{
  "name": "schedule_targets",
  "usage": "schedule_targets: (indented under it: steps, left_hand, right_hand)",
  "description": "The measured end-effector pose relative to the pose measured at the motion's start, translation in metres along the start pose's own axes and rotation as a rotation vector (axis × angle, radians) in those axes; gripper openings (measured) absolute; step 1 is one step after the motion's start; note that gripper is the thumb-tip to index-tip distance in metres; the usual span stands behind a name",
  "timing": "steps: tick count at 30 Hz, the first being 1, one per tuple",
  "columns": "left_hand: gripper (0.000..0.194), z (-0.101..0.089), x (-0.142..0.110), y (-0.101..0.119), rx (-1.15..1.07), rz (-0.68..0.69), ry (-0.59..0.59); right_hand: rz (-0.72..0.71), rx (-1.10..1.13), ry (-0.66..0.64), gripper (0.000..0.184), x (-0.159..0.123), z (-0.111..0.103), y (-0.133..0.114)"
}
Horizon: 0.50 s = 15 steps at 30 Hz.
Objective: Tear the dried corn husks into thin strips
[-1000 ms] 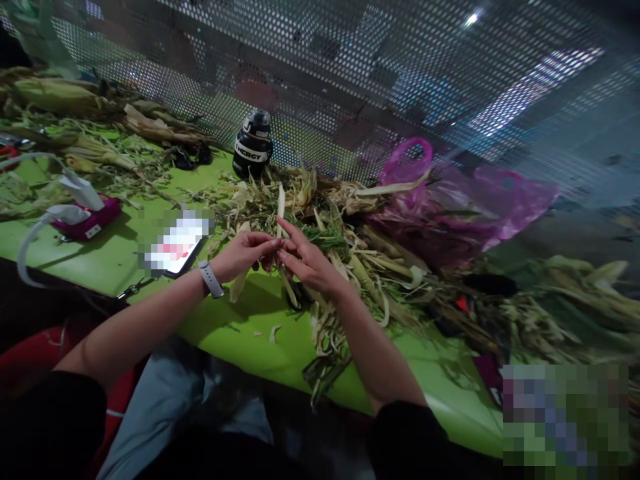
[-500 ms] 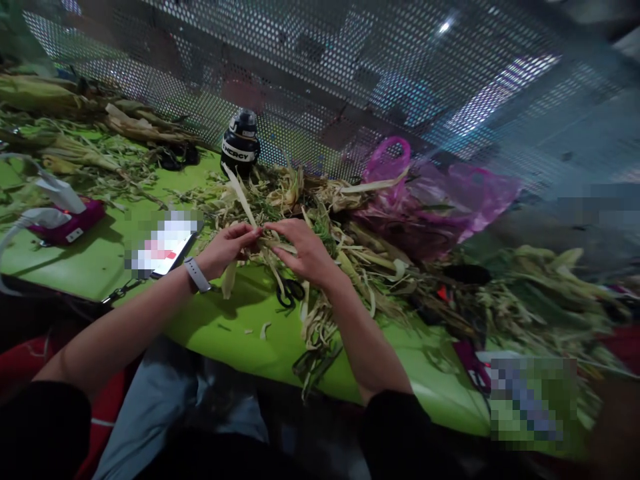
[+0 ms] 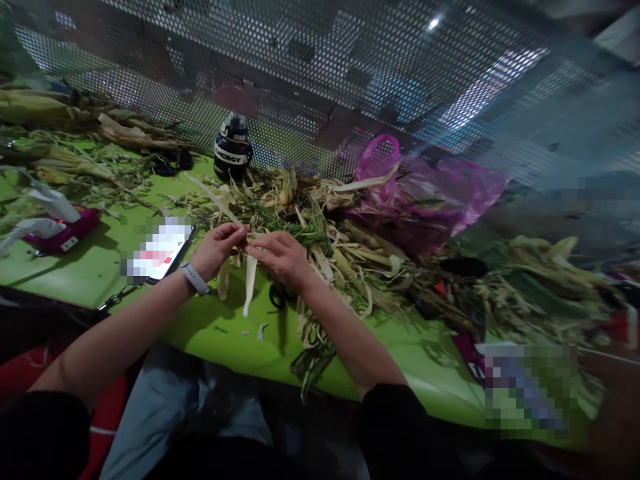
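Left hand pinches a strip, seemingly to steady it; right hand curls close, whether gripping I cannot tell; pile lies handy.

Near the centre of the frame, the left hand and right hand pinch pale husk strips, one slanting toward the upper left, another hanging above the green desk. Loose husks heap right of centre, below a pink plastic bag. A black bottle stands upper left of centre; a lit phone and purple power strip lie at left.
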<state>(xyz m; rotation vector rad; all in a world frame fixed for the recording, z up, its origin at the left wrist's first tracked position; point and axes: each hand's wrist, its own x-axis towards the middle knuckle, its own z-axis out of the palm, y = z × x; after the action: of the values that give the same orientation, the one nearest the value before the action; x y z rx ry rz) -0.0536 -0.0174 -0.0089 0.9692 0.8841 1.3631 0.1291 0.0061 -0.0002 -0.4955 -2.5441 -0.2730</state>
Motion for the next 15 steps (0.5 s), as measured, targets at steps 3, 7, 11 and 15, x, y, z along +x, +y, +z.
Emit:
schedule_targets:
  steps: [3, 7, 11, 15]
  left_hand:
    - [0.028, 0.002, -0.001, -0.003, 0.096, 0.098, 0.052]
    - [0.028, 0.004, -0.003, -0.002, 0.076, 0.086, 0.029]
    - [0.03, 0.006, -0.005, 0.005, -0.069, 0.003, -0.02]
    - [0.032, 0.006, -0.005, 0.006, -0.085, 0.001, -0.042]
  right_hand:
    - [-0.053, 0.01, -0.006, 0.027, 0.0, 0.008, -0.005]
    - [-0.015, 0.031, 0.005, 0.029, -0.001, 0.01, -0.006]
    - [0.022, 0.051, 0.019, 0.027, -0.001, 0.009, -0.006]
    - [0.008, 0.061, 0.011, 0.026, 0.0, 0.008, -0.009]
